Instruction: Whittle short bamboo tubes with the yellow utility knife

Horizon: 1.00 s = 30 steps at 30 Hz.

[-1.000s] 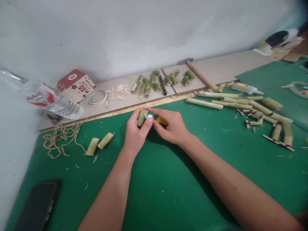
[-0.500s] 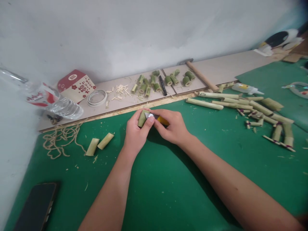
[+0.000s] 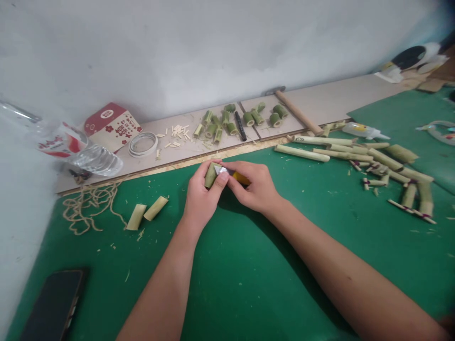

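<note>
My left hand (image 3: 199, 192) is wrapped round a short green bamboo piece (image 3: 211, 175), held just above the green table mat (image 3: 227, 265). In my right hand (image 3: 254, 184) is a utility knife (image 3: 241, 177) with a yellow handle, mostly covered by the fingers. Its silvery blade lies against the bamboo's right side, and my left thumb presses beside the blade. Two split bamboo pieces (image 3: 136, 217) lie on the mat left of my hands.
Along the back ledge are a water bottle (image 3: 80, 149), a red envelope (image 3: 113, 125), a tape roll (image 3: 143, 144), short bamboo sections (image 3: 212, 129), a black marker (image 3: 241, 126) and a hammer (image 3: 298, 112). Bamboo sticks (image 3: 350, 154) lie right, twine (image 3: 88, 208) and a phone (image 3: 53, 305) left.
Both hands keep their grip at nearly the same spot. The bamboo piece and my left hand have shifted very slightly.
</note>
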Tool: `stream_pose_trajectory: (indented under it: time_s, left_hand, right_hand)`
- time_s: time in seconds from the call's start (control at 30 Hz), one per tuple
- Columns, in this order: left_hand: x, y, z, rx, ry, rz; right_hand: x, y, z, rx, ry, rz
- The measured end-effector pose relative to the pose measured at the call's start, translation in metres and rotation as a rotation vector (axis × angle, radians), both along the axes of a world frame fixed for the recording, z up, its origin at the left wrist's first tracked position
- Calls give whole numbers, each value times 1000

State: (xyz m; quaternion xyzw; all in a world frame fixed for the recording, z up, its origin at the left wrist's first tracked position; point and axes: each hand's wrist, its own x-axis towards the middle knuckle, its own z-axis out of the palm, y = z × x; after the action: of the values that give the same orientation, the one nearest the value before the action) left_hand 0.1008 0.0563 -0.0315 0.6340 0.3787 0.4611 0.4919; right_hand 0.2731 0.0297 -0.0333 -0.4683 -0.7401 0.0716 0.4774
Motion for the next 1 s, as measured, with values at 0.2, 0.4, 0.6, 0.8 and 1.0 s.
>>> stream_pose_trajectory:
  time_s: [0.2,0.4,0.6,0.8,1.0]
  left_hand:
    - [-1,0,0,18,28,8]
    - [-1,-1,4,23,91,45]
    - [1,-1,4,-10,62,39]
    - [1,-1,0,-13,33,36]
    - [1,-1,-3,-23,47,68]
  right_hand:
    - [-1,-1,0,16,-1,-10]
    - [0,0,1,7,7,-37]
    - [0,-1,0,-25,-16,-57]
    - [-1,-2,0,-35,-34,-65]
    - [-1,-2,1,-23,-4,-42]
